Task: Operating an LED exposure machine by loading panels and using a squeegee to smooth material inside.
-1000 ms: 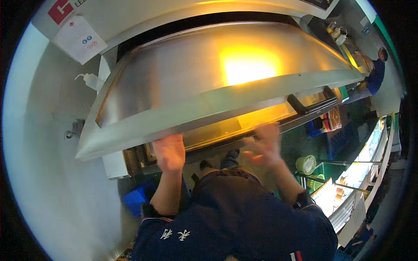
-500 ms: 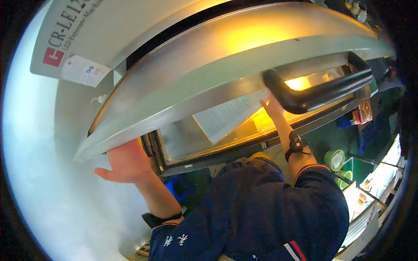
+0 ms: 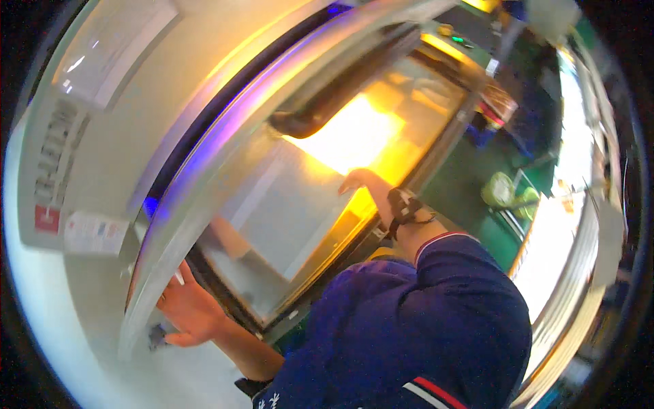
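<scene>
My left hand (image 3: 191, 310) is at the lower left end of the machine's raised lid (image 3: 262, 153), thumb spread away and fingers reaching to the lid's edge. Nothing shows in its grip, though the fingertips are partly hidden. Above the glass bed (image 3: 255, 290), my right hand (image 3: 364, 183) has loosely bent, blurred fingers, apart from one another, with nothing visible in them. A pale rectangular panel (image 3: 283, 218) lies on the bed, left of my right hand. The lid covers part of the panel. A black handle (image 3: 340, 88) projects from the lid.
Bright yellow light (image 3: 357, 136) glares on the bed. The machine's grey-white housing (image 3: 204, 41) rises at the left. Green round containers (image 3: 501, 189) stand to the right, near a brightly lit surface (image 3: 545, 252) and a stack of pale sheets (image 3: 579, 327).
The view has turned, so the machine now slants more steeply. The lid appears raised higher and shows more of the bed. My right hand appears away from the panel's edge.
</scene>
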`<state>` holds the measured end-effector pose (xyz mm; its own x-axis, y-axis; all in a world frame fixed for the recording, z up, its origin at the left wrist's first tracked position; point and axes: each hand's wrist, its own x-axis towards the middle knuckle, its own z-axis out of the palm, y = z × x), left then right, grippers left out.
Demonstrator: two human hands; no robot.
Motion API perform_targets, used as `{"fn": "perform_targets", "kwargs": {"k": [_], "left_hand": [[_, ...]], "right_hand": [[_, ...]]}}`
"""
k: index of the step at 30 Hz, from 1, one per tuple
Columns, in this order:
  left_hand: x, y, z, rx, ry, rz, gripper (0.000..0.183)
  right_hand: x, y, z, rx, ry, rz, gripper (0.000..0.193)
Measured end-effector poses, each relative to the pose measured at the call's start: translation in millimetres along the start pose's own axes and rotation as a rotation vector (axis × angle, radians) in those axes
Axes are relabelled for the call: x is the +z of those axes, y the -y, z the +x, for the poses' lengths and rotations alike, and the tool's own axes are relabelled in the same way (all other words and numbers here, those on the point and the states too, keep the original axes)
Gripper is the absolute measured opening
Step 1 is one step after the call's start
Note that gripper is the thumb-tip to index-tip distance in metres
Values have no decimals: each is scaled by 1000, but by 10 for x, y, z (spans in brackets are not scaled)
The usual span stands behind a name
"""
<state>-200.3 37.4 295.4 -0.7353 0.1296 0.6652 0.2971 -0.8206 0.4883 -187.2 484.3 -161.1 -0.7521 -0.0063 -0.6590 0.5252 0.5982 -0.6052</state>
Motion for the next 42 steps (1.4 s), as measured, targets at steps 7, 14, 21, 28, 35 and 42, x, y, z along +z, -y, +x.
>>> {"fn": "perform_targets", "kwargs": {"k": [7, 14, 21, 28, 35, 42], "left_hand": [[-608, 523, -380, -129, 82, 474, 98], [-151, 1594, -1201, -697, 555, 554, 65], [1427, 1835, -2087, -800, 936, 226, 59], [2631, 1763, -3532, -1284, 1144, 18, 57], [3551, 1561, -4515, -1504, 1447, -3, 56], [4115, 2350, -4648, -1561, 1380, -95, 62]], "right_hand": [[1608, 541, -2266, 105, -413, 842, 48], [2998, 926, -4697, 116, -1061, 1463, 34], [4646, 1193, -5788, 58, -1841, 1799, 38], [5914, 913, -5775, 330, -1975, 2140, 39], [6027, 526, -5938, 127, -2417, 2331, 33], [6245, 608, -6360, 664, -1969, 2208, 33]]}}
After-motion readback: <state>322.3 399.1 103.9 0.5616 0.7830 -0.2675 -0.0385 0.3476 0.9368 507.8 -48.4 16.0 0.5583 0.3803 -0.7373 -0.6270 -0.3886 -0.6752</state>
